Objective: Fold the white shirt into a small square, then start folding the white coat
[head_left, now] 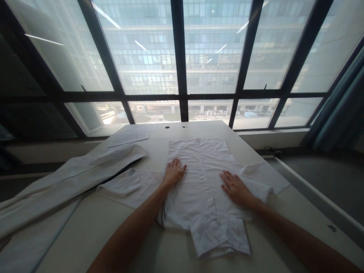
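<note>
A white short-sleeved shirt (196,197) is spread on the white table, its hem toward the window and its collar end near me. Creases run across the body and around a long middle seam. My left hand (174,172) lies on the shirt's left side, fingers spread over the cloth. Flat on the right side rests my right hand (235,188), its fingers also apart. Neither hand grips anything. One sleeve extends left past my left forearm; white cloth also reaches out to the right beyond my right hand.
Pale trousers (71,178) lie along the table's left side, partly over its edge. A thin white sheet (129,134) is at the back left of the table (199,131). A small dark object (331,228) sits at the right. Beyond stand tall windows (210,57) and a curtain (335,106).
</note>
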A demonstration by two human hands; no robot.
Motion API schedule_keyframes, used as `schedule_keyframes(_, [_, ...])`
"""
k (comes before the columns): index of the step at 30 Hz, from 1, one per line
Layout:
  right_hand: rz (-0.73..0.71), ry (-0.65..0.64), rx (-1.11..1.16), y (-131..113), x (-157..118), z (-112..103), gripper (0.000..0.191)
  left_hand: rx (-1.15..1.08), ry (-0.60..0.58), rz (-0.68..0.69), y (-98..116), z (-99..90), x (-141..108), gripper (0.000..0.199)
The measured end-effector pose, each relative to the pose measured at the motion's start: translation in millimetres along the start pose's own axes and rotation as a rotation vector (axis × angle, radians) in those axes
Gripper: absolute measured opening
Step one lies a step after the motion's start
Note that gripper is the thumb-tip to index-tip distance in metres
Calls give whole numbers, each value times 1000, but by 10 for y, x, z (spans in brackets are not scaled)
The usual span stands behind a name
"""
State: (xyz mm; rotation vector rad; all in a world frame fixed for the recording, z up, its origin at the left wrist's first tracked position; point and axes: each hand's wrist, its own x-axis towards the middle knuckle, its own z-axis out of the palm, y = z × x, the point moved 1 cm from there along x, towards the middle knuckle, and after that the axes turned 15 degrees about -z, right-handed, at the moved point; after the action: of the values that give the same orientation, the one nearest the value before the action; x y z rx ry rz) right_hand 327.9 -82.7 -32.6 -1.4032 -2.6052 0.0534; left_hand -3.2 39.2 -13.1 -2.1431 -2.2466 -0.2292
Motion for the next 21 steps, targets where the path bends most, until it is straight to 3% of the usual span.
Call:
schedule_keyframes(4, [16,-32,17,9,-5,-32,61,-77,7,43,139,-5,-46,57])
schedule_keyframes(8, [95,-54,66,-37,111,-74,61,-167,-56,246,381,23,-207,55])
schedule_keyframes(12, [37,-10,94,-298,493,-101,60,-152,-63,398,526,69,-384,57])
schedule_keyframes(17, [-106,29,116,-645,1108,-37,59,-81,-9,438,526,62,-447,55])
schedule_keyframes(21, [-91,1,47,-476,1361,58,59,-59,-9,425,520,67,-423,54])
